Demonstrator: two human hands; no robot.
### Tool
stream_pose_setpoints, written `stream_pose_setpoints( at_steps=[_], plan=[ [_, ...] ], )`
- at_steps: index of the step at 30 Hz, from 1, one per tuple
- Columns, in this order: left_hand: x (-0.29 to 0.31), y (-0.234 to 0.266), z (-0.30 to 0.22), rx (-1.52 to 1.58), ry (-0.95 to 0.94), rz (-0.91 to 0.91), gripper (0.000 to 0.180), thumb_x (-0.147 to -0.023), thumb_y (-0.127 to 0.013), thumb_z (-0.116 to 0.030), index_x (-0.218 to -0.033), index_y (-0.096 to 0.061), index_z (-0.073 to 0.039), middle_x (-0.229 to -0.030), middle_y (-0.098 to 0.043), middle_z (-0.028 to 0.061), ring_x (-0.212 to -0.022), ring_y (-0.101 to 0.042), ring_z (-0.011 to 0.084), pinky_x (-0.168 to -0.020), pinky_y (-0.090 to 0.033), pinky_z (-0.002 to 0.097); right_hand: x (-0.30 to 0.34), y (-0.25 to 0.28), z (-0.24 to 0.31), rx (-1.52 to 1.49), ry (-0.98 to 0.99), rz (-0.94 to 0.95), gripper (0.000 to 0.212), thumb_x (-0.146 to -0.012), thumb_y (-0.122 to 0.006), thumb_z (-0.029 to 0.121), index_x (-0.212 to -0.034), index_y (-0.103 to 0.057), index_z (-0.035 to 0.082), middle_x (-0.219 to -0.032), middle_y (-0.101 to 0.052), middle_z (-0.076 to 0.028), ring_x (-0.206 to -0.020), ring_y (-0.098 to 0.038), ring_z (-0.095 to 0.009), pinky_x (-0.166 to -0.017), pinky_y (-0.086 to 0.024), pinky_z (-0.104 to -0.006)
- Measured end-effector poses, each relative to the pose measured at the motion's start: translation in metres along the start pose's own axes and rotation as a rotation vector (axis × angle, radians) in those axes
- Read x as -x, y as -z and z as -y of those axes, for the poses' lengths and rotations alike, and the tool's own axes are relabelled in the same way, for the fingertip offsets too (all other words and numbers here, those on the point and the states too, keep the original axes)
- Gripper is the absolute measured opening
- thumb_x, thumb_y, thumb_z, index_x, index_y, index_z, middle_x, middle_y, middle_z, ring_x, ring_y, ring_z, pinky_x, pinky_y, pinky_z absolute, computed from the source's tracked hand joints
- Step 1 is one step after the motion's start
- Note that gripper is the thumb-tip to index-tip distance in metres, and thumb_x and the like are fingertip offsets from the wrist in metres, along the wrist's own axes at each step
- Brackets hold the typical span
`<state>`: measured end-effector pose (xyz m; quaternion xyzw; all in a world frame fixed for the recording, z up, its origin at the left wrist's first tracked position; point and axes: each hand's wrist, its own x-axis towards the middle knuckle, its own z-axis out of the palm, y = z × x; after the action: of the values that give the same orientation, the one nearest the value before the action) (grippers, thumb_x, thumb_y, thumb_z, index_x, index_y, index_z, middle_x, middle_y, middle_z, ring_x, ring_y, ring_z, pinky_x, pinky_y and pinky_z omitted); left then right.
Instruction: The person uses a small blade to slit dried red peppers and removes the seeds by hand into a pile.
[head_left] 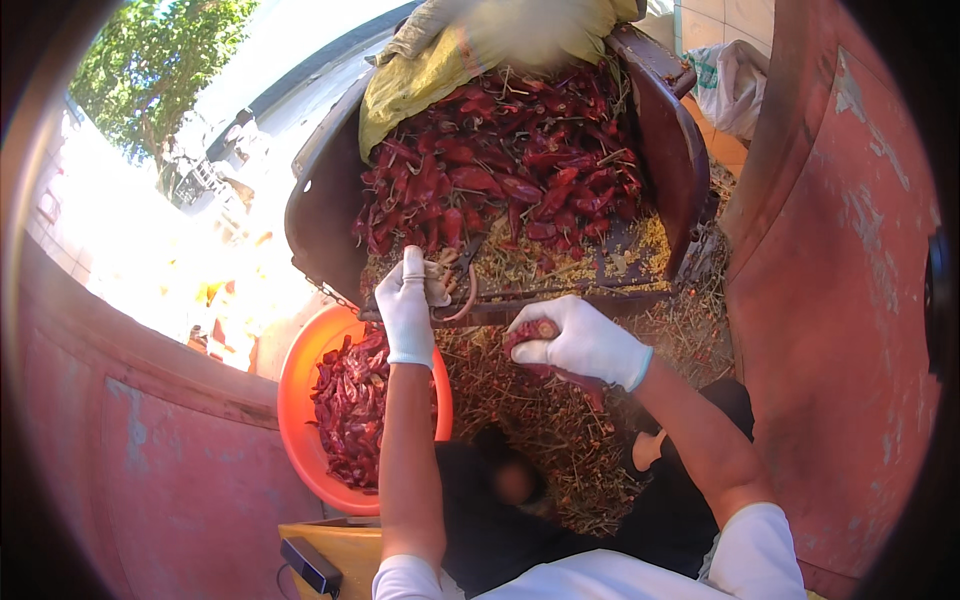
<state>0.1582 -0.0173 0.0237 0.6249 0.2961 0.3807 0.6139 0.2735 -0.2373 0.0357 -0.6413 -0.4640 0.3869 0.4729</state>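
Observation:
My left hand (404, 312), in a white glove, is at the front edge of the metal container (322, 225). Its forefinger stretches upward, and I see nothing held in it; part of the palm is hidden. Right beside it, scissors (468, 282) with a pinkish handle loop lie at the edge, near some tan pieces that I cannot make out. My right hand (585, 342), also gloved, is closed around a small bunch of dried red chillies (538, 330), whose ends poke out left and below. A large heap of dried red chillies (500, 160) fills the container.
An orange basin (294, 420) of chillies stands below my left forearm. Yellow seeds (640, 245) cover the container's front. Stems and scraps (580, 465) litter the ground between my legs. A yellow sack (415, 95) drapes over the heap. Reddish metal panels (835, 300) flank both sides.

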Motion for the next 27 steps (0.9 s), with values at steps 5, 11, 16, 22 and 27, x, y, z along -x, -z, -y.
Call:
stream_pose_setpoints(
  at_steps=[5, 11, 16, 22, 27],
  plan=[
    [-0.048, 0.007, 0.031, -0.871, -0.392, -0.06, 0.032, -0.092, -0.067, -0.035, -0.107, -0.075, -0.009, -0.103, -0.074, 0.0113, -0.099, -0.069, 0.03, -0.087, -0.052, 0.0402, 0.0, -0.007, 0.016, -0.39, -0.068, -0.052, 0.021, -0.091, -0.072, 0.018, -0.108, -0.071, 0.006, -0.078, -0.067, 0.001, -0.063, -0.059, -0.006, -0.057, -0.049, -0.0253],
    [-0.075, -0.028, 0.025, -1.351, -0.164, -0.019, 0.042, -0.087, -0.068, -0.044, -0.114, -0.075, -0.013, -0.11, -0.074, 0.0112, -0.103, -0.069, 0.0318, -0.091, -0.052, 0.0419, -0.005, -0.005, 0.006, -0.384, -0.017, -0.145, 0.018, -0.092, -0.072, 0.017, -0.103, -0.071, 0.003, -0.08, -0.068, 0.0, -0.073, -0.06, -0.006, -0.069, -0.05, -0.0255],
    [-0.083, -0.025, 0.034, -1.339, -0.19, -0.06, 0.037, -0.084, -0.072, -0.04, -0.108, -0.075, -0.012, -0.105, -0.074, 0.0114, -0.099, -0.07, 0.031, -0.089, -0.052, 0.0418, -0.011, -0.005, -0.004, -0.268, 0.078, -0.274, 0.018, -0.091, -0.072, 0.017, -0.103, -0.072, 0.004, -0.082, -0.071, -0.003, -0.073, -0.061, -0.008, -0.069, -0.051, -0.027],
    [-0.025, -0.033, 0.017, -0.862, -0.32, -0.082, 0.027, -0.085, -0.073, -0.03, -0.1, -0.072, -0.006, -0.091, -0.074, 0.0112, -0.083, -0.071, 0.0283, -0.077, -0.053, 0.0375, -0.018, -0.001, -0.007, -0.38, 0.016, -0.479, 0.022, -0.09, -0.074, 0.018, -0.106, -0.072, 0.002, -0.085, -0.072, -0.004, -0.075, -0.062, -0.008, -0.07, -0.052, -0.0277],
    [0.062, -0.059, -0.009, -0.501, -0.362, 0.115, 0.034, -0.088, -0.071, -0.004, -0.121, -0.068, -0.001, -0.082, -0.068, 0.002, -0.073, -0.059, 0.0058, -0.068, -0.052, 0.0263, -0.031, -0.003, -0.015, -0.47, 0.166, -0.608, 0.032, -0.09, -0.076, 0.019, -0.116, -0.07, 0.001, -0.088, -0.073, -0.005, -0.076, -0.062, -0.008, -0.07, -0.052, -0.0257]
  ],
)
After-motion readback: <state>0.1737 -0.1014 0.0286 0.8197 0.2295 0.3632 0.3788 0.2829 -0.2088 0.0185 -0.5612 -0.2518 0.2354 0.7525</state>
